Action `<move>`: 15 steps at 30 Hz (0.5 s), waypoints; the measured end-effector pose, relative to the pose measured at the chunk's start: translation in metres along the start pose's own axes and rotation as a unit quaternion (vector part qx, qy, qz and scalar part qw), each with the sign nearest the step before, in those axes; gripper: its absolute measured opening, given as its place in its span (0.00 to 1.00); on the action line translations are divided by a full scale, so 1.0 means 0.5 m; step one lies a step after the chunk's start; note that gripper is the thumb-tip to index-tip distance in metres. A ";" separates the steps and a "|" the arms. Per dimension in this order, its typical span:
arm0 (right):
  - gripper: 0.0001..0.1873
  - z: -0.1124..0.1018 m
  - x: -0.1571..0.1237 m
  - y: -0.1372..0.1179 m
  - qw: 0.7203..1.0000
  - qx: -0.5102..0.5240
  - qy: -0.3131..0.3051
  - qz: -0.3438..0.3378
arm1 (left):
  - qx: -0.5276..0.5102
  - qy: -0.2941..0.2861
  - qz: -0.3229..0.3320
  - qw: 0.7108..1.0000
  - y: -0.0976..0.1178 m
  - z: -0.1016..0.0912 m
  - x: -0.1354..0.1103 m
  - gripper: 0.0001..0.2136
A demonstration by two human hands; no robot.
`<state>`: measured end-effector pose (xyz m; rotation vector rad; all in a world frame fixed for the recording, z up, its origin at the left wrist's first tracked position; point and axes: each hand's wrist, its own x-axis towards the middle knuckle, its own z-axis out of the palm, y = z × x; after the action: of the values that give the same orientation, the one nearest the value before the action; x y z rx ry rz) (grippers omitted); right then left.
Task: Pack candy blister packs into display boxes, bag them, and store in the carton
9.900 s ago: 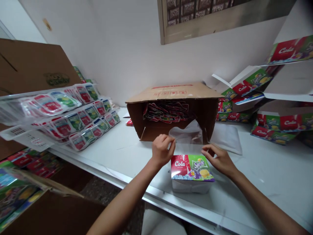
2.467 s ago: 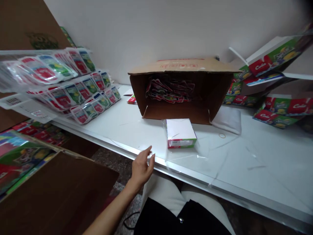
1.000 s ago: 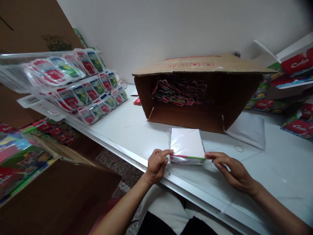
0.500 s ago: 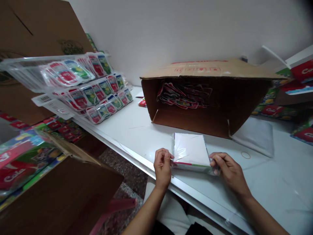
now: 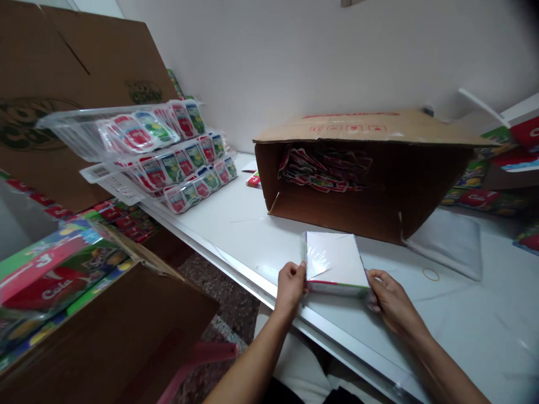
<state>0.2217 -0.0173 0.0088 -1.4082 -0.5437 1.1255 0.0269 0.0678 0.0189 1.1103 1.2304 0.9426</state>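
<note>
A flat box [image 5: 337, 258] with a white face upward and a red and green front edge lies on the white table, inside a clear plastic bag [image 5: 304, 247]. My left hand [image 5: 291, 283] is closed at the box's left front corner, thumb and fingers on the plastic. At the right front corner, my right hand [image 5: 389, 297] pinches the loose plastic against the box's side. Some of its fingertips are hidden behind the bag. Just behind the box, a cardboard carton [image 5: 328, 216] lies on its side with many printed cutout pieces [image 5: 322, 171] inside.
Clear trays of printed pieces [image 5: 181, 163] are stacked at the table's left. An open carton [image 5: 138, 314] of printed boxes [image 5: 63, 280] stands before a taller carton [image 5: 96, 73]. A rubber band [image 5: 430, 274] and clear plastic bags [image 5: 450, 241] lie right on the table [image 5: 252, 247].
The camera view has turned slightly, so the scene sits further right. My right fingers have moved in closer against the box's side. The box stays on the table between both hands.
</note>
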 end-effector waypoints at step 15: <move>0.33 -0.047 0.056 -0.002 0.975 -0.213 0.035 -0.053 | 0.068 0.085 0.066 0.992 0.014 0.003 -0.008 0.10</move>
<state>0.2541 -0.0048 -0.0028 -1.7571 -0.8347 0.8998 0.0283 0.0655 0.0263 1.2510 1.3887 1.0855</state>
